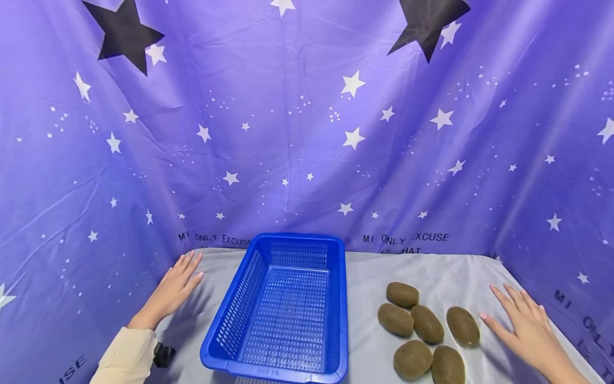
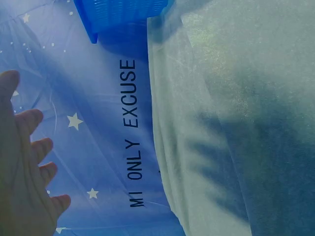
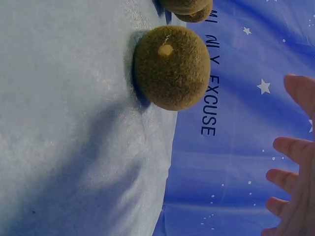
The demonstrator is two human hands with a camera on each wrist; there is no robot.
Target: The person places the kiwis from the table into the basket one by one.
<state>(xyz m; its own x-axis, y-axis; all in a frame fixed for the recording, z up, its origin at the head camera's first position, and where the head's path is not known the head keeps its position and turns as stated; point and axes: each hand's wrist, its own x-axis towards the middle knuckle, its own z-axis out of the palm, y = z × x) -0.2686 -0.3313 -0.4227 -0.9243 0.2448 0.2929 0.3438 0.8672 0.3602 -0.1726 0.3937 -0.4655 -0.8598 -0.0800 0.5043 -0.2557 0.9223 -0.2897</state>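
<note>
Several brown fuzzy kiwis lie on the cloth at the right in the head view; the rightmost kiwi (image 1: 462, 326) sits a little apart from the others. My right hand (image 1: 525, 328) hovers just to the right of it, fingers spread, holding nothing. That kiwi (image 3: 172, 68) shows large in the right wrist view, apart from my right hand (image 3: 295, 172). Left of the kiwis stands a blue plastic basket (image 1: 339, 298) with nothing in it. My left hand (image 1: 172, 285) is raised left of the basket, fingers extended and touching nothing; the left wrist view shows my left hand (image 2: 29, 157) too.
A pale grey cloth (image 1: 369, 269) covers the table. Purple star-printed curtains (image 1: 297, 133) hang close behind and on both sides. A small black object (image 1: 164, 354) shows at my left wrist, below the beige sleeve (image 1: 126, 354).
</note>
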